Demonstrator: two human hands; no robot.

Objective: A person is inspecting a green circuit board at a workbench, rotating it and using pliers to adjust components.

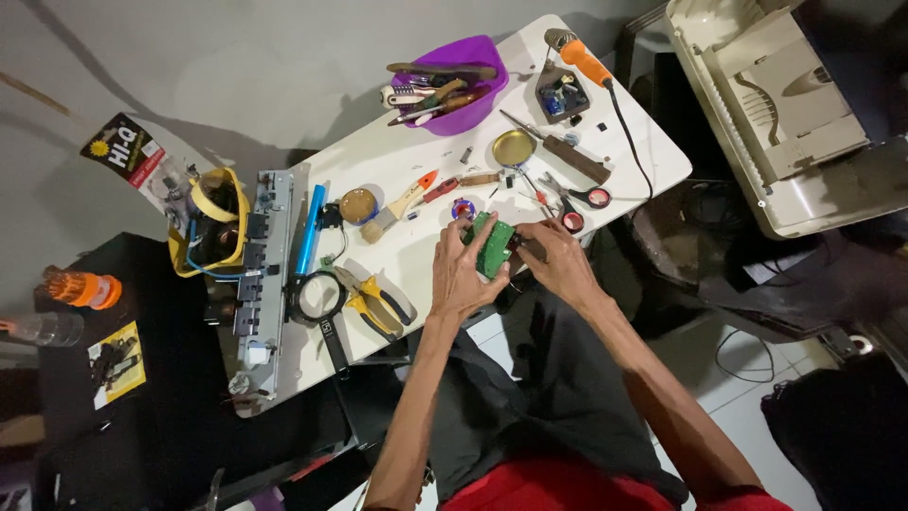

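Both my hands hold a small green circuit board (494, 244) just over the near edge of a white table (407, 156). My left hand (462, 274) grips the board's left side with fingers curled around it. My right hand (553, 260) closes on its right side, where a small dark part sits under my fingertips. My forearms reach up from the bottom of the view over my dark shorts.
A purple bowl (459, 87) full of tools, an orange-handled soldering iron (579, 57), a round brass tin (514, 149), scissors (577, 199), yellow pliers (374, 303), a magnifier (317, 295) and a long metal chassis (260, 284) lie about the table. A beige printer casing (785, 114) stands right.
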